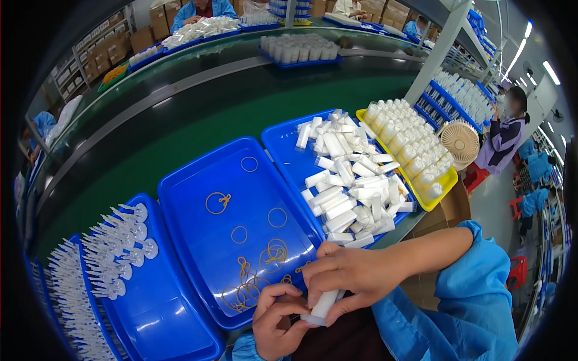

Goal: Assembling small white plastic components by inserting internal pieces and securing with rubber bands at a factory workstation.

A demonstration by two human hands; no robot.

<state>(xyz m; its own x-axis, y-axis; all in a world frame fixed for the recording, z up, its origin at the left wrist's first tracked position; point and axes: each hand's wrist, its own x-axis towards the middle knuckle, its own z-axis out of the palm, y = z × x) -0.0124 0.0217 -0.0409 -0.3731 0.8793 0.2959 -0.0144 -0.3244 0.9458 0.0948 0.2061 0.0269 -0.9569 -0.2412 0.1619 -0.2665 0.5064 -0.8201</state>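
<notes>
Close to my body, both hands meet on a white tube with a flat translucent round end (326,305). My right hand (361,274) comes in from the right with its fingers wrapped round the tube. At the round end, my left hand (280,322) is closed, its thumb and fingertips pinching the rim. Just beyond the hands, a blue tray (205,174) holds several tan rubber bands (274,253). A second blue tray (283,135), heaped with white tubes (352,180), is near my right hand.
At left, a blue tray (162,301) carries white stemmed pieces with round bases (129,240); more stand beside it. A yellow tray (430,201) of capped white cylinders and a beige fan (459,143) are at right. Behind runs a green conveyor belt (144,150). Other people work farther off.
</notes>
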